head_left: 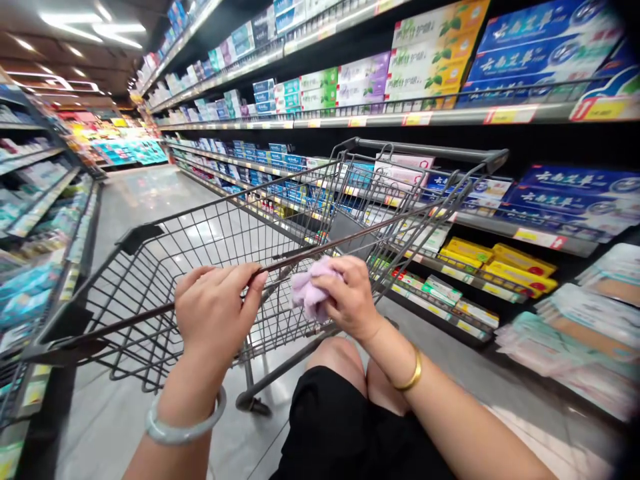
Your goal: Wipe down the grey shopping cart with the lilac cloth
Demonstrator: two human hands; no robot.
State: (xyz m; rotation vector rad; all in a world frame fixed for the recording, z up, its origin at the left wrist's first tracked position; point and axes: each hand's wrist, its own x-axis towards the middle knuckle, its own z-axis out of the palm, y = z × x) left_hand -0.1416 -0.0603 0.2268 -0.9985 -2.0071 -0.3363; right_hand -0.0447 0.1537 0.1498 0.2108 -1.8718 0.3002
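A grey wire shopping cart stands sideways across the aisle before me, its handle at the right. My left hand is closed over the cart's near top rail, left of centre. In my right hand a crumpled lilac cloth is bunched between the fingers. The cloth sits just below the same rail; whether it touches the wires I cannot tell. Nothing lies in the visible part of the basket.
Shelves of boxed toothpaste line the right side, close to the cart's handle. Yellow boxes sit on a lower shelf. Stacked packs stand at the right edge. Another shelf row runs along the left. The tiled floor stretches down the aisle.
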